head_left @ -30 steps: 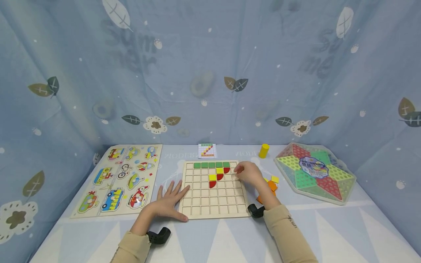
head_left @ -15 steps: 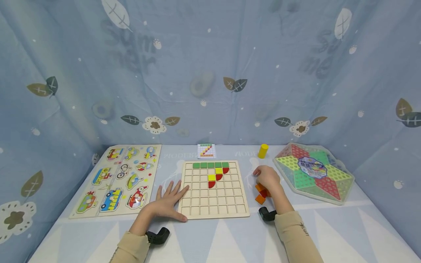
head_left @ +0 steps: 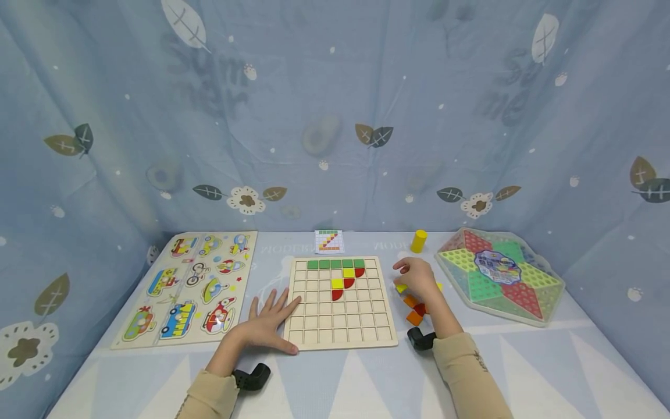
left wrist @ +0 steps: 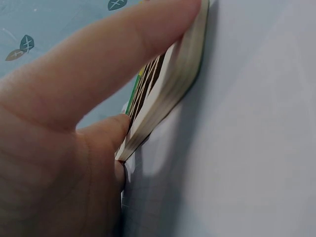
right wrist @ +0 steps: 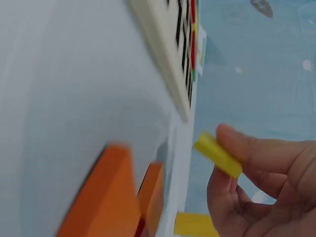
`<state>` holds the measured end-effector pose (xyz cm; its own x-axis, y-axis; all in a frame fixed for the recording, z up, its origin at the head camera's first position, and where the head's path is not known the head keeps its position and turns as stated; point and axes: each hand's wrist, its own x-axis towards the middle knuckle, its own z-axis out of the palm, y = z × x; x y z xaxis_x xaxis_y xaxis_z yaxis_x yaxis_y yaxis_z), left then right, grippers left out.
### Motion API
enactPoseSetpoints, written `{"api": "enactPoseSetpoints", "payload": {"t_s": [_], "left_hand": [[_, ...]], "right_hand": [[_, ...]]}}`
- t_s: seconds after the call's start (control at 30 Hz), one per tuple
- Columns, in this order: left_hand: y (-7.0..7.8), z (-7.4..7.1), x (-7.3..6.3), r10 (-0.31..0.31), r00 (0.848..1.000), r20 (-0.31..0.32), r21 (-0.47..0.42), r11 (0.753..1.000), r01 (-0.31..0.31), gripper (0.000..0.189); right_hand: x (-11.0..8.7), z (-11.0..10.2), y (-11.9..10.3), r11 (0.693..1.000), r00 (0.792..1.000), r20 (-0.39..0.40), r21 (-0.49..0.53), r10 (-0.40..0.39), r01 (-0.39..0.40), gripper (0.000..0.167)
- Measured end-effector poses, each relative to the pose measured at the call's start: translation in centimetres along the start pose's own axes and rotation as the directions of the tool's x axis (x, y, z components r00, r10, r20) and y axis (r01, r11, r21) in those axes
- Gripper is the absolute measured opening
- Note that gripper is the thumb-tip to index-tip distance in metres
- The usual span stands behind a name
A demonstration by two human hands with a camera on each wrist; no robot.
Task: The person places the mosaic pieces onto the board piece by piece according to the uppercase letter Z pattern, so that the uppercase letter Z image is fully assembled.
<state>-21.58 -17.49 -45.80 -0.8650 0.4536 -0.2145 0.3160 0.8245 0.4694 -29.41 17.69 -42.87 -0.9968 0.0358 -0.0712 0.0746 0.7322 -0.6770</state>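
Observation:
My right hand (head_left: 416,276) pinches a small yellow tile (right wrist: 217,154) between thumb and fingertips, off the right side of a wooden grid board (head_left: 361,320). Fingers spread, my left hand (head_left: 269,326) rests against the board's left edge, the thumb (left wrist: 148,37) along its front corner. On the grid sit a row of green tiles (head_left: 336,264), two yellow squares (head_left: 337,284) and red quarter-round tiles (head_left: 337,295) stepping down to the left. Under my right hand and wrist lie loose orange tiles (head_left: 415,317), partly hidden, with a bit of red (head_left: 420,309) among them.
Behind the board lies a pattern card (head_left: 328,241) with a coloured design. A yellow cylinder (head_left: 419,241) stands at the back right, near a Chinese checkers box (head_left: 502,273). A vehicle peg puzzle (head_left: 188,291) lies left of the board. Patterned curtain (head_left: 335,116) hangs behind the table.
My right hand moved from the board's right edge to the loose tiles, then slightly back toward the board, now pinching a yellow tile. My left hand has stayed put.

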Motion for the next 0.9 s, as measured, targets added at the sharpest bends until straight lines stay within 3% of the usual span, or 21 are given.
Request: {"api": "enactPoseSetpoints", "payload": {"t_s": [0.13,0.4,0.57,0.8,0.9], "left_hand": [[0.0,0.0,0.0,-0.001,1.000,0.002,-0.004,1.000,0.001,0.110],[0.0,-0.1,0.0,0.002,1.000,0.008,-0.013,1.000,-0.002,0.110],[0.0,0.0,0.1,-0.001,1.000,0.003,-0.006,1.000,0.001,0.110],[0.1,-0.1,0.1,-0.012,1.000,0.005,0.000,1.000,0.012,0.111],[0.2,-0.1,0.0,-0.011,1.000,0.004,0.002,1.000,0.011,0.110]], "right_hand": [[0.0,0.7,-1.6,0.988,0.998,0.053,0.156,-0.016,0.008,0.033],[-0.3,3.6,-4.8,0.958,0.980,0.169,0.283,-0.100,0.049,0.030],[-0.6,5.4,-6.9,0.954,0.964,0.187,0.267,-0.189,0.136,0.023],[-0.6,7.6,-8.5,0.955,0.950,0.254,0.275,-0.180,0.108,0.011],[-0.6,8.3,-8.8,0.965,0.939,0.270,0.208,-0.214,0.160,0.006]]}}
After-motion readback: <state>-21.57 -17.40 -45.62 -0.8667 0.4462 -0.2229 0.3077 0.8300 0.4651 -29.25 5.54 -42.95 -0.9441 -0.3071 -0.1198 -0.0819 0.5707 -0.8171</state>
